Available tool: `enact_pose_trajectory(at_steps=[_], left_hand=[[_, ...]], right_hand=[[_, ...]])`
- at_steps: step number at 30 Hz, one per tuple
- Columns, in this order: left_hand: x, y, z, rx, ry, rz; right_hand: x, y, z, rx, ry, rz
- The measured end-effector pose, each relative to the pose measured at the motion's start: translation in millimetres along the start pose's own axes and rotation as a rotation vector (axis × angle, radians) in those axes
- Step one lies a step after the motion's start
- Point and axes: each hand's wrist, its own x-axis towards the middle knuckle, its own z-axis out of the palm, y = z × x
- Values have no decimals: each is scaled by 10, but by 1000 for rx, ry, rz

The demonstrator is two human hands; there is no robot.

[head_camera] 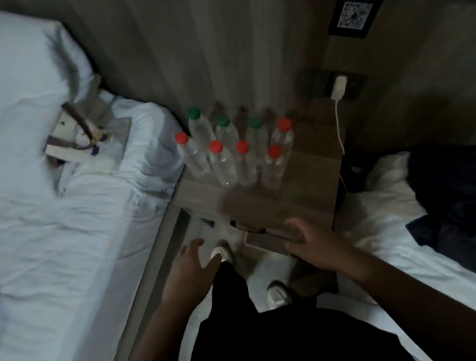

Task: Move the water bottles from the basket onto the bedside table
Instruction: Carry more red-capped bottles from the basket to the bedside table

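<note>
Several clear water bottles (pixel 222 164) with red and green caps stand upright in a cluster on the wooden bedside table (pixel 303 192), toward its back left. My left hand (pixel 190 264) hangs open below the table's front edge, over the floor. My right hand (pixel 307 241) is open too, fingers spread, just in front of the table's front right corner. Neither hand holds anything. No basket is in view.
A white bed (pixel 34 210) with a pillow runs along the left, with a small bag (pixel 82 141) lying on it. A second bed with dark clothing (pixel 467 195) is on the right. A white charger (pixel 339 88) with its cable is plugged in behind the table.
</note>
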Motion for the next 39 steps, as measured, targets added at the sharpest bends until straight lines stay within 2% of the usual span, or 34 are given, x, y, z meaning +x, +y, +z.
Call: enact_pose_trajectory(at_steps=[5,11,15,22,27,30,39], left_hand=[[-683,-208,160,68,84,-57],[-1414,-512,278,46,218,-179],[-1848,-751,410,3,232,-276],[-2722,-1314,737,-161,381,-437],[-3657,-1953,1104,-238,414,-497],[-4238,-2312,1319,-274,425,-572],[-5448,-3101,1663,-299,444,-809]], right_hand=[[-302,61,59,-184,38,-118],[-396,-43,373,-429,-135,-229],[-479,-249,775,-576,-243,-313],[-901,-526,1749,-798,-304,-464],[-1463,-600,2717,-1085,-318,-429],[-1861,-536,3346,-1106,-339,-440],[-2788,-566,4786,-1261,-495,-673]])
